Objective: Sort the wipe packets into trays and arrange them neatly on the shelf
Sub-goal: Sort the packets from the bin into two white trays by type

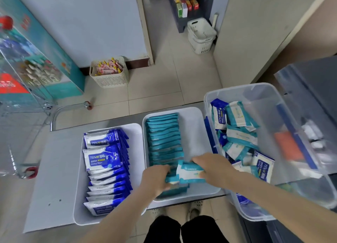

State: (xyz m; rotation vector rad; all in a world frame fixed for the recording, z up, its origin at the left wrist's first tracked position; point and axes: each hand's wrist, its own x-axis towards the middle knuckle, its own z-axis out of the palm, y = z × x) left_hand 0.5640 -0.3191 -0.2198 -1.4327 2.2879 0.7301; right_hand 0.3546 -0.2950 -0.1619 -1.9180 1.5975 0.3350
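Teal-and-white wipe packet (189,172) — soft, flat, crinkled — held over the near end of the middle tray (196,133), beside its teal row (164,139). Right hand (213,167) fingers clamped on the packet's right end; left hand (156,177) fingers closed on its left end.

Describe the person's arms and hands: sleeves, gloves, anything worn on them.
Both arms are bare all the way to the bottom edge of the picture, with no sleeve in view. The left hand and the right hand wear no gloves. No watch, bracelet or ring shows on either wrist or on the fingers that can be seen, and there are no markings.
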